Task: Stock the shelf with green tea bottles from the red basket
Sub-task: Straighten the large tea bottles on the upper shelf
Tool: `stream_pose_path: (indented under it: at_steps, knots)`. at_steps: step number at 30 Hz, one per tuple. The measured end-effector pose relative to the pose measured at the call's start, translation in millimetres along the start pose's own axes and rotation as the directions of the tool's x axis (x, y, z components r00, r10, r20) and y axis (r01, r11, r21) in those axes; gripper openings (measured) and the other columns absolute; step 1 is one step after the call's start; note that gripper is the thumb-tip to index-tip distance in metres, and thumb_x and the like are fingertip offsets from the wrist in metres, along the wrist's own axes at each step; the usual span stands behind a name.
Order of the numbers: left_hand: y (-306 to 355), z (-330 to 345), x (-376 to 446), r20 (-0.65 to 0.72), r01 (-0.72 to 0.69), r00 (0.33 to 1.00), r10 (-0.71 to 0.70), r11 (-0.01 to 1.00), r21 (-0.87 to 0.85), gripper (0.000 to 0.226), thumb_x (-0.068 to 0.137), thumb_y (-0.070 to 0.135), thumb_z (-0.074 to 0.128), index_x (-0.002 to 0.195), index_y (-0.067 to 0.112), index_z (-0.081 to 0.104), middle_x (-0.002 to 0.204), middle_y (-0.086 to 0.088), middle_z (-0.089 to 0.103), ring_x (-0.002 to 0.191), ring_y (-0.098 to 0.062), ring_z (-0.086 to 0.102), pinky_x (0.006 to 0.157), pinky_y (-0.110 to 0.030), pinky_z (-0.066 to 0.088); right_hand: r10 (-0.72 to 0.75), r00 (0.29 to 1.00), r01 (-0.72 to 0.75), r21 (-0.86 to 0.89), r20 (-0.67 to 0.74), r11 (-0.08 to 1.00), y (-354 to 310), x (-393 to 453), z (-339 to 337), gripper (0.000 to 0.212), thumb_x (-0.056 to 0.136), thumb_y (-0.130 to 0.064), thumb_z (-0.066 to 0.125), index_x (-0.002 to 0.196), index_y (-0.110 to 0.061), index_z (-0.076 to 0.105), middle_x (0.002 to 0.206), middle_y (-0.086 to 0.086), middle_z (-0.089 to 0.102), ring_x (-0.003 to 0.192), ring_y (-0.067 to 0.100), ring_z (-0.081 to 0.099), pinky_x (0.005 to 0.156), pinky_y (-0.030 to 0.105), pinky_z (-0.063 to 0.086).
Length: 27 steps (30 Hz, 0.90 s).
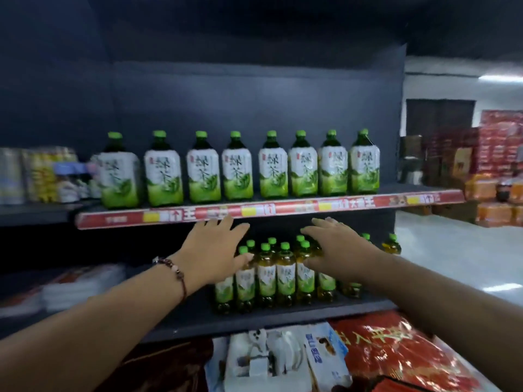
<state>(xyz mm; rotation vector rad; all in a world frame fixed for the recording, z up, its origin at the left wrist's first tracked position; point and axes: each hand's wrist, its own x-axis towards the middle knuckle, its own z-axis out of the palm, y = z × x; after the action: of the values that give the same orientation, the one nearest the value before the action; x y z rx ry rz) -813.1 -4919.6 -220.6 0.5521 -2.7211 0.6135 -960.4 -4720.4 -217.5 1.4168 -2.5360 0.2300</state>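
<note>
A big dark shelf unit [254, 108] fills the wall in front of the person. Its top shelf [268, 210] has a red price strip along the front edge. The lower shelf [254, 318] sits at about 6 o'clock from it.

Both arms reach straight out toward the lower shelf, one from 8 o'clock and one from 4 o'clock. The left arm wears a dark bead bracelet [178, 275] at the wrist.

Eight big green tea bottles [302, 171] stand upright in one row on the top shelf, all with green caps. On the lower shelf stands a tight bunch of small green tea bottles [285, 275]. I count about five in the front row, with more green caps poking up behind; the hands hide some, so I cannot count them all. One more small bottle [392, 244] stands apart at 3 o'clock from the bunch.

The left hand [215, 250] is flat and spread wide, palm down, touching the left side of the bunch with its thumb by a bottle neck. The right hand [336, 247] is also spread with straight fingers, laid against the right side of the bunch. Neither hand wraps around a bottle.

At 6 o'clock, under the shelf, lie white packs [283, 360] and a red bag [396, 352].
</note>
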Motion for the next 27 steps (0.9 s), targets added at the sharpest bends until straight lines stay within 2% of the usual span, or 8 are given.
stream_pose_path:
  at_steps: [3,10,15,18,21,23,27]
  knots:
    - [-42,-30,-10,-0.043,0.073,0.997,-0.072,0.997,0.027,0.072,0.095,0.066,0.037,0.155,0.028,0.024,0.159,-0.009,0.03,0.139,-0.031,0.039,0.109,-0.046,0.039,-0.067,0.996,0.069,0.031,-0.056,0.997,-31,17,-33,0.069,0.093,-0.042,0.06,0.153,-0.026,0.029,0.162,0.005,0.022,0.15,0.025,0.017,0.119,0.039,0.019]
    - [-140,-64,-12,-0.062,0.234,0.971,-0.229,0.969,0.074,0.071,0.094,0.064,0.039,0.154,0.029,0.023,0.154,-0.007,0.035,0.134,-0.031,0.045,0.104,-0.044,0.043,-0.2,0.964,0.211,0.048,-0.173,0.976,-97,85,-84,0.072,0.091,-0.044,0.063,0.153,-0.026,0.03,0.161,0.0,0.026,0.147,0.018,0.026,0.115,0.03,0.025]
    - [-219,-52,11,-0.066,0.352,0.935,-0.348,0.933,0.07,0.074,0.095,0.063,0.042,0.156,0.03,0.017,0.161,-0.007,0.024,0.14,-0.031,0.039,0.102,-0.043,0.043,-0.275,0.942,0.287,0.038,-0.194,0.957,-141,164,-103,0.073,0.09,-0.04,0.065,0.152,-0.024,0.031,0.158,-0.002,0.031,0.144,0.017,0.031,0.112,0.029,0.03]
    - [-262,-37,34,-0.057,0.424,0.904,-0.423,0.906,0.011,0.075,0.094,0.063,0.044,0.157,0.036,0.011,0.163,-0.012,0.018,0.141,-0.036,0.038,0.103,-0.045,0.044,-0.296,0.932,0.314,0.061,-0.212,0.947,-163,213,-110,0.071,0.091,-0.038,0.063,0.152,-0.023,0.031,0.157,0.0,0.033,0.142,0.019,0.034,0.111,0.031,0.032]
    - [-297,-18,60,-0.064,0.476,0.874,-0.481,0.876,-0.083,0.077,0.093,0.063,0.046,0.156,0.041,0.007,0.162,-0.014,0.016,0.14,-0.038,0.037,0.103,-0.047,0.047,-0.278,0.933,0.316,0.15,-0.227,0.937,-184,261,-109,0.077,0.091,-0.041,0.064,0.155,-0.023,0.025,0.159,0.003,0.03,0.14,0.023,0.038,0.11,0.035,0.037]
    - [-314,-4,77,-0.071,0.501,0.856,-0.512,0.855,-0.13,0.079,0.093,0.064,0.045,0.155,0.044,0.002,0.164,-0.014,0.008,0.145,-0.039,0.029,0.105,-0.048,0.046,-0.252,0.941,0.304,0.236,-0.225,0.923,-199,290,-106,0.083,0.091,-0.043,0.064,0.157,-0.023,0.019,0.161,0.005,0.026,0.137,0.025,0.043,0.106,0.036,0.04]
    - [-333,28,104,-0.125,0.474,0.854,-0.506,0.854,-0.216,0.08,0.092,0.067,0.045,0.155,0.048,0.0,0.165,-0.019,-0.004,0.147,-0.047,0.017,0.114,-0.054,0.032,-0.187,0.964,0.252,0.409,-0.191,0.877,-225,342,-92,0.092,0.091,-0.044,0.064,0.158,-0.019,0.007,0.161,0.008,0.027,0.141,0.027,0.038,0.096,0.029,0.038]
